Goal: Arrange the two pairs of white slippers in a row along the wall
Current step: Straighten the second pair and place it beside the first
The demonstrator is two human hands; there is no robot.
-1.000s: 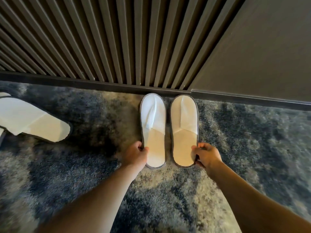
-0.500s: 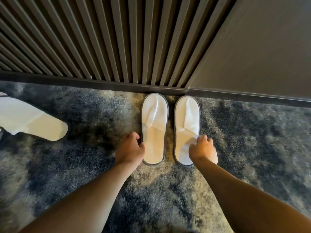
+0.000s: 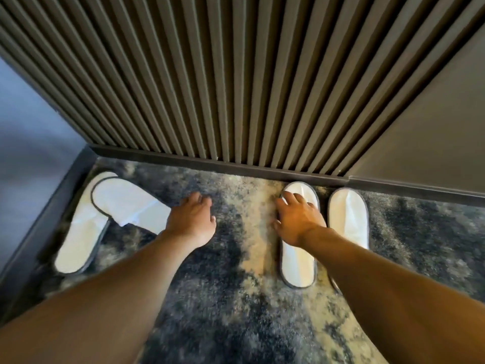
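Note:
One pair of white slippers stands side by side with toes at the slatted wall: the left slipper of the pair and the right slipper. My right hand hovers over the left one's toe, fingers spread, holding nothing. The second pair lies in the left corner: one slipper points toward the wall, and the other slipper lies crosswise on top of it. My left hand is open just right of that crossed slipper, over the carpet.
A dark baseboard runs under the wall. A side wall with its own skirting closes the left corner. Mottled blue-grey carpet spreads between the two pairs. A plain dark panel continues the wall at right.
Both hands have let go of the placed pair and moved left. The view has swung left, bringing the second pair and the corner fully into sight.

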